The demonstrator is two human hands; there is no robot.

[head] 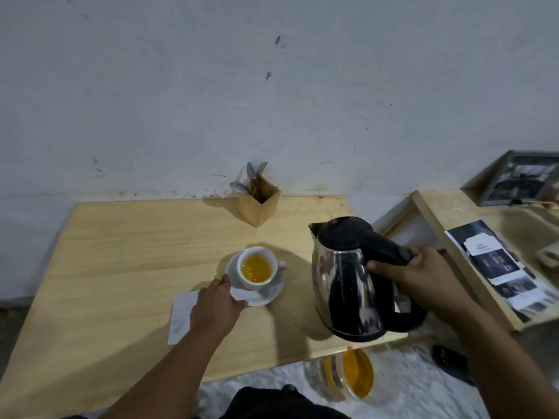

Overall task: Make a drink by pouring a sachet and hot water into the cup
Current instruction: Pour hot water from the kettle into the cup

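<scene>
A rough, scuffed grey-white wall (272,101) fills the upper half of the view, and against it stands a pale wooden table (121,252) with a smooth, straight-grained rectangular top. To the right, well apart from the cup, a second wooden surface (447,213) with a raised edge carries a glossy printed leaflet (499,267), with a framed dark picture (523,179) leaning behind it. Over the table's right front corner is the kettle (348,282), a tapering body of polished steel that mirrors the room, with a matt black plastic lid, spout and looped handle; it appears lifted off the table and roughly upright. The right hand (417,273) is clenched around the top of that handle. Below the table edge, on a whitish woven cloth, lies a clear jar (348,376) with a round yellow end. The left hand (217,303) grasps the near-left rim of a round white glazed saucer (266,294), thumb on top. On the saucer sits the white ceramic cup (257,269), rounded, handle to the right, holding clear yellow-orange liquid. A flat white paper rectangle (181,313), possibly the sachet, lies just beside the saucer, partly under the left wrist. At the back edge stands a square wooden box (260,204) holding metal spoons (242,186).
</scene>
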